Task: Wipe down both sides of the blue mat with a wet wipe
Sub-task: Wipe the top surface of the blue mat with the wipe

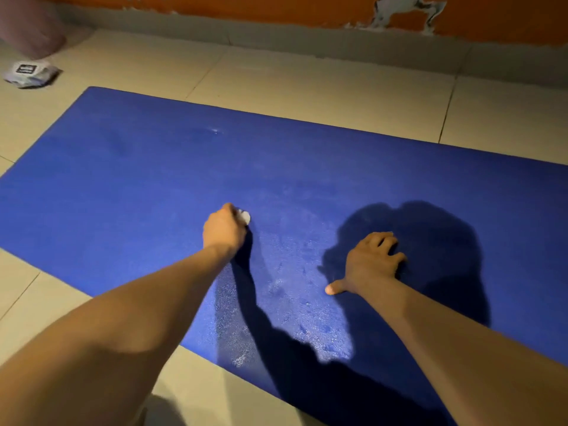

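The fingers of my left hand [226, 230] are curled tight round the wet wipe [245, 216]. Only a small white bit pokes out past the knuckles. I hold it bunched up like that so I can push hard and it will not slip away. The wipe is pressed down on the blue mat [138, 179], about in the middle of it. The mat lies flat on the tiled floor [307, 81].

My right hand [368, 262] holds nothing. Its fingers [385, 239] are bent and apart, tips down on the mat, and the thumb sticks out to the side. I think it is there to lean on and to stop the mat sliding while I rub.

Between my two arms there is a pale patch [292, 287] with speckles, so I guess that part is wet. The far left part looks dry. I think the other side is not wiped yet.

Far off to the left, near the wall [276, 13], lies the pack of wipes [30, 73], out of the way of my rubbing.
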`<action>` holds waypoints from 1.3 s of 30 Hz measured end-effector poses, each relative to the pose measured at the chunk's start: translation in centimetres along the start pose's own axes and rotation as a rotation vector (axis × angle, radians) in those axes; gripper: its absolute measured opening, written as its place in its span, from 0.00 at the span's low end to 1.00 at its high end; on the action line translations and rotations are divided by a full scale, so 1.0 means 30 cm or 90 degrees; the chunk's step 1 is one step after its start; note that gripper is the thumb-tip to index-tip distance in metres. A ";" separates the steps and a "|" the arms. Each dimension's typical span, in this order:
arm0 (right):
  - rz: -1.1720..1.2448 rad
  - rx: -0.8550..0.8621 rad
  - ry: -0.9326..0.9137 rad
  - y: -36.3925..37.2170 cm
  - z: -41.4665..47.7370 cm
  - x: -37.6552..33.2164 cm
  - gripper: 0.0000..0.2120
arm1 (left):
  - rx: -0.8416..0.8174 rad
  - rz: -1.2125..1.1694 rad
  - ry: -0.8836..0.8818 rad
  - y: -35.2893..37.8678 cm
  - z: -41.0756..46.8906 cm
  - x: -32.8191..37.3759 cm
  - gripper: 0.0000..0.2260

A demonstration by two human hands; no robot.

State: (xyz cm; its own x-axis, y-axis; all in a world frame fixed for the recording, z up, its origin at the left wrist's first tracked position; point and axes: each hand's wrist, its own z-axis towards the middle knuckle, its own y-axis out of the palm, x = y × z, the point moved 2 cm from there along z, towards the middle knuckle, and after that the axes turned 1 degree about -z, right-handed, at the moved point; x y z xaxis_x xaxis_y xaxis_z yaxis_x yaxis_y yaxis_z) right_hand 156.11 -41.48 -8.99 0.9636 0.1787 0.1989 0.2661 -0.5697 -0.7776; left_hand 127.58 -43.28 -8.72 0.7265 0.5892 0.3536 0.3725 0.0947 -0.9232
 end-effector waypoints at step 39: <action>0.023 -0.025 0.010 -0.026 -0.011 -0.003 0.77 | -0.135 -0.009 0.386 0.178 -0.265 0.236 0.08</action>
State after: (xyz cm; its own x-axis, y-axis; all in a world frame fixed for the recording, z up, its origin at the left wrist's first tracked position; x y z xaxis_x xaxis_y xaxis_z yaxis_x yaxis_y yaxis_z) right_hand 155.82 -41.33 -8.22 0.9726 0.1459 0.1808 0.2323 -0.6063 -0.7606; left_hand 139.31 -44.98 -9.94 0.8948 0.0255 0.4457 0.4459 -0.0976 -0.8897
